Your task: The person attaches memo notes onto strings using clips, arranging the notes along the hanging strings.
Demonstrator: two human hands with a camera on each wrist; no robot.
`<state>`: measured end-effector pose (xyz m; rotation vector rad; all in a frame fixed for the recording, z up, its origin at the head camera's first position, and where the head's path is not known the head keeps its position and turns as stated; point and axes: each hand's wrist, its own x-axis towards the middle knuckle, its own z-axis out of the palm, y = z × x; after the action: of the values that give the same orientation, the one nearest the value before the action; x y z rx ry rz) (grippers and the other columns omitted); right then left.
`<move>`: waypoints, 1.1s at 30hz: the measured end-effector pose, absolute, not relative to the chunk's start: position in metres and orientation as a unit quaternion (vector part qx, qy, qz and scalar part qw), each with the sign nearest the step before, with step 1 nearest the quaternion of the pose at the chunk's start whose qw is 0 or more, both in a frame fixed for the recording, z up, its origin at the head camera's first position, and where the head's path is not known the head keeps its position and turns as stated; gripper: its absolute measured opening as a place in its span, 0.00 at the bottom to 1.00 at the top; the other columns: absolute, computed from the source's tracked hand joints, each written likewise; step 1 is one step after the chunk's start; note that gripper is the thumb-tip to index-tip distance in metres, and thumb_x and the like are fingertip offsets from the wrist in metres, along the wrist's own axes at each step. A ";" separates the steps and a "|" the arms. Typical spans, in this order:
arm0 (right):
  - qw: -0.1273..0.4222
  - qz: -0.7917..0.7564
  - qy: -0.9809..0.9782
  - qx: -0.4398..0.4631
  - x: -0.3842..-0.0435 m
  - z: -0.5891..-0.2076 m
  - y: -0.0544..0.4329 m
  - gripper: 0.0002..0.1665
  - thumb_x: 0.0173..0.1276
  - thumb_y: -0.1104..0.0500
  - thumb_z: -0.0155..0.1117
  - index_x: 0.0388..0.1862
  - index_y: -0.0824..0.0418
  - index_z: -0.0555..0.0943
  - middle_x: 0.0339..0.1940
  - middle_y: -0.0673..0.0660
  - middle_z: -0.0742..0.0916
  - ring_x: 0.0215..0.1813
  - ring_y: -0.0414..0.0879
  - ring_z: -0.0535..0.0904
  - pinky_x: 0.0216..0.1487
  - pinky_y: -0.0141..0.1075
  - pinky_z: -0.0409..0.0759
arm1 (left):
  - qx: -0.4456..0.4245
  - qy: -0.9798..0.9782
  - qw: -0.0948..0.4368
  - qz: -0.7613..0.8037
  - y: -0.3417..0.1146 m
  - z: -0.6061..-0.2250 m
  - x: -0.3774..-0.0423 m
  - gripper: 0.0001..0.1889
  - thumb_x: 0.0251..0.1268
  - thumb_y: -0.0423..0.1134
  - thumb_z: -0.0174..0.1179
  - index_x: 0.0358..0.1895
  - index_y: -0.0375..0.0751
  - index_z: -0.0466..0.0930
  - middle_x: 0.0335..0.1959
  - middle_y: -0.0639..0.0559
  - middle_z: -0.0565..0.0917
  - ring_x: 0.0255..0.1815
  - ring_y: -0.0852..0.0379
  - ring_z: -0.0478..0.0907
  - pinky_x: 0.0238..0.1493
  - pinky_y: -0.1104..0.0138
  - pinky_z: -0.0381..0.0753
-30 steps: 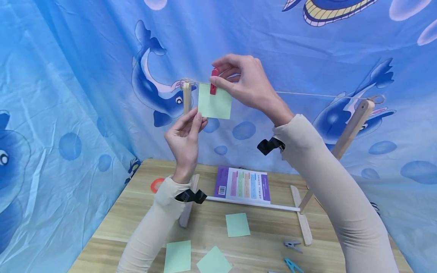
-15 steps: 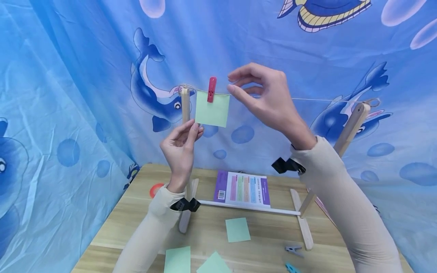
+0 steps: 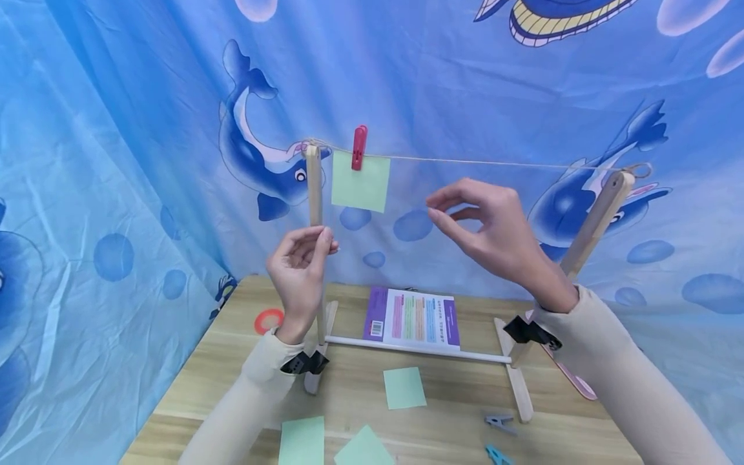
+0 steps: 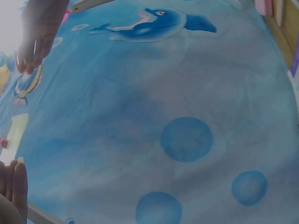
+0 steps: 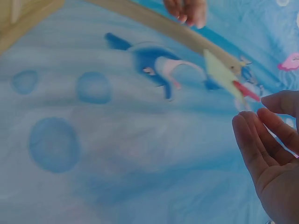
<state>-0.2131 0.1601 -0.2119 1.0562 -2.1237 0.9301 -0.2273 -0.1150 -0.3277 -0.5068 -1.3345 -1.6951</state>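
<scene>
A pale green paper square (image 3: 360,187) hangs from the string (image 3: 465,161) near the left wooden post (image 3: 314,187). The red clothespin (image 3: 359,147) grips it at its top edge. Below the paper, my left hand (image 3: 300,274) is raised with fingers loosely bent and nothing in them. Off to the right and lower than the string is my right hand (image 3: 491,229), its thumb and fingers apart and holding nothing. In the right wrist view the paper (image 5: 222,72) and red clothespin (image 5: 246,90) show beyond the right fingertips.
On the wooden table (image 3: 203,374) lie several more green paper squares (image 3: 405,388), a grey clothespin (image 3: 500,423) and a blue one (image 3: 498,454). A purple-edged book (image 3: 413,318) lies behind the white crossbar (image 3: 418,349). An orange-red ring (image 3: 268,320) is at left; the right post (image 3: 599,223) leans outward.
My right hand has let go of the red clothespin and moved right and down. My left hand has released the paper's lower corner and lowered. The paper stays hanging from the string.
</scene>
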 end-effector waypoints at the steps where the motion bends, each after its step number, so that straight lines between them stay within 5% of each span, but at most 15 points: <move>1: 0.291 0.344 -0.801 0.394 -0.213 -0.218 0.164 0.09 0.72 0.64 0.69 0.49 0.57 0.89 0.46 0.53 0.92 0.45 0.41 0.89 0.49 0.24 0.88 | -0.207 -0.543 0.449 -0.679 -0.115 -0.331 -0.227 0.07 0.67 0.27 0.67 0.43 0.24 0.85 0.32 0.46 0.91 0.29 0.60 0.89 0.36 0.66 0.91; 10: 0.252 0.313 -0.847 0.348 -0.206 -0.276 0.208 0.10 0.72 0.64 0.70 0.49 0.54 0.88 0.45 0.51 0.92 0.43 0.42 0.89 0.47 0.21 0.86 | -0.226 -0.651 0.403 -0.603 -0.113 -0.378 -0.221 0.07 0.68 0.33 0.69 0.35 0.30 0.87 0.24 0.45 0.88 0.21 0.62 0.82 0.25 0.74 0.84; 17: 0.209 0.302 -0.874 0.319 -0.197 -0.318 0.234 0.09 0.72 0.65 0.70 0.48 0.53 0.88 0.44 0.51 0.91 0.42 0.42 0.89 0.43 0.34 0.91 | -0.263 -0.730 0.320 -0.544 -0.109 -0.412 -0.220 0.01 0.63 0.30 0.72 0.35 0.38 0.89 0.25 0.50 0.89 0.22 0.63 0.82 0.25 0.74 0.85; 20: 0.183 0.302 -0.883 0.309 -0.193 -0.335 0.245 0.09 0.72 0.65 0.70 0.47 0.53 0.88 0.44 0.51 0.91 0.41 0.41 0.89 0.42 0.34 0.91 | -0.269 -0.761 0.265 -0.527 -0.106 -0.424 -0.218 0.02 0.64 0.33 0.72 0.35 0.40 0.89 0.27 0.50 0.90 0.23 0.63 0.83 0.27 0.71 0.87; 22: 0.166 0.302 -0.890 0.300 -0.189 -0.345 0.253 0.09 0.72 0.64 0.70 0.47 0.52 0.87 0.43 0.50 0.91 0.41 0.40 0.89 0.42 0.33 0.91 | -0.266 -0.791 0.218 -0.506 -0.104 -0.431 -0.216 0.02 0.65 0.36 0.73 0.36 0.42 0.89 0.28 0.53 0.91 0.25 0.65 0.84 0.42 0.72 0.85; 25: 0.139 0.304 -0.898 0.285 -0.183 -0.361 0.262 0.09 0.73 0.64 0.70 0.47 0.51 0.87 0.43 0.48 0.90 0.42 0.39 0.88 0.41 0.31 0.91 | -0.258 -0.832 0.139 -0.470 -0.101 -0.439 -0.213 0.03 0.67 0.39 0.72 0.37 0.45 0.89 0.31 0.56 0.91 0.29 0.68 0.84 0.48 0.70 0.84; 27: 0.124 0.309 -0.902 0.276 -0.179 -0.371 0.267 0.09 0.72 0.63 0.70 0.47 0.50 0.87 0.44 0.48 0.91 0.41 0.37 0.88 0.40 0.31 0.90 | -0.255 -0.850 0.089 -0.453 -0.099 -0.443 -0.211 0.03 0.67 0.38 0.72 0.37 0.43 0.89 0.33 0.55 0.91 0.31 0.67 0.85 0.50 0.70 0.84; 29: 0.111 0.314 -0.904 0.270 -0.175 -0.382 0.272 0.09 0.72 0.63 0.70 0.47 0.50 0.87 0.44 0.49 0.91 0.41 0.36 0.88 0.39 0.31 0.90 | -0.254 -0.866 0.049 -0.427 -0.097 -0.448 -0.209 0.03 0.67 0.37 0.71 0.38 0.43 0.89 0.34 0.54 0.90 0.34 0.64 0.85 0.40 0.70 0.89; 33: 0.086 0.320 -0.906 0.263 -0.167 -0.403 0.280 0.10 0.72 0.64 0.70 0.46 0.49 0.87 0.41 0.49 0.91 0.39 0.32 0.87 0.37 0.31 0.90 | -0.264 -0.891 -0.001 -0.368 -0.092 -0.458 -0.205 0.07 0.67 0.39 0.71 0.42 0.41 0.90 0.39 0.48 0.91 0.39 0.57 0.87 0.44 0.68 0.88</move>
<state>-0.1667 0.2796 -0.4033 0.7842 -2.7006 0.9550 -0.2052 -0.0921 -0.4582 -0.8311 -2.8026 -1.1588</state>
